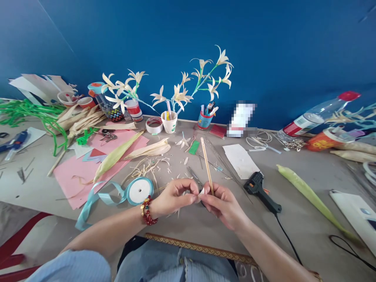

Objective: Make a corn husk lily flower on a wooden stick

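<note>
My left hand (180, 196), with a red bead bracelet on the wrist, pinches a small pale petal-like piece (202, 193) from the left. From the right, my right hand (220, 201) pinches the same piece with thumb and forefinger. A thin wooden stick (207, 166) rises from between my right hand's fingers, leaning slightly left. Both hands are close together above the grey table (188, 221). Behind them lie scissors, partly hidden, and pale scraps (142, 168). A spool of light blue ribbon (140, 191) stands near my left wrist.
A black glue gun (262, 192) with a cord lies to the right, near a green husk (311, 194) and white paper (241, 160). Pink paper (76, 176) is at left. Husk flowers in a white cup (169, 124), a pen cup (205, 119) and a bottle (317, 115) stand along the back.
</note>
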A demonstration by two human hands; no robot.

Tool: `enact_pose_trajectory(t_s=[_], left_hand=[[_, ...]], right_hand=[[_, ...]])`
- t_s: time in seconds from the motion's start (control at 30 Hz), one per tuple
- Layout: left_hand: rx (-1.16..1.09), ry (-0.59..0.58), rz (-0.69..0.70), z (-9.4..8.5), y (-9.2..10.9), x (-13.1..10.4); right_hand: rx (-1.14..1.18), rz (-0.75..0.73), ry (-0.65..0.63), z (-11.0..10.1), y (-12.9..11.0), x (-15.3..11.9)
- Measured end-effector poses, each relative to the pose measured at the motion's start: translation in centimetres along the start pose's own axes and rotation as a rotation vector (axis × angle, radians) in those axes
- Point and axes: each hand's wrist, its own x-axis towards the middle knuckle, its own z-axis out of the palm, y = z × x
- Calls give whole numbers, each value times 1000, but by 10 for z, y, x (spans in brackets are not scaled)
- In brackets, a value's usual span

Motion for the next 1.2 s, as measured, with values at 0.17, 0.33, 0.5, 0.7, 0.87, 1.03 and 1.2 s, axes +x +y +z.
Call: enact_pose_trajectory(t_s=[0.17,0.33,0.5,0.7,0.87,1.03,1.2], left_hand=[[-104,-24,-45,-1,-3,0],[3,12,-13,-1,0,-2],[137,66,15,3,2,-2],[-55,-4,45,1,-5,-2],[-143,-22,34,-2,-10,-2],[-194,-3,67,-5,-7,0],[-123,-15,22,0,-3,0]], right_hand=[[69,15,-26,-1,0,0],[55,-11,-15,0,0,0],[-5,-64,37,1,3,-1],[163,-14,-37,3,9,0],[268,-10,-82,-1,8,1],[312,-95,-77,-7,5,1],[227,-136,-31,-2,9,0]])
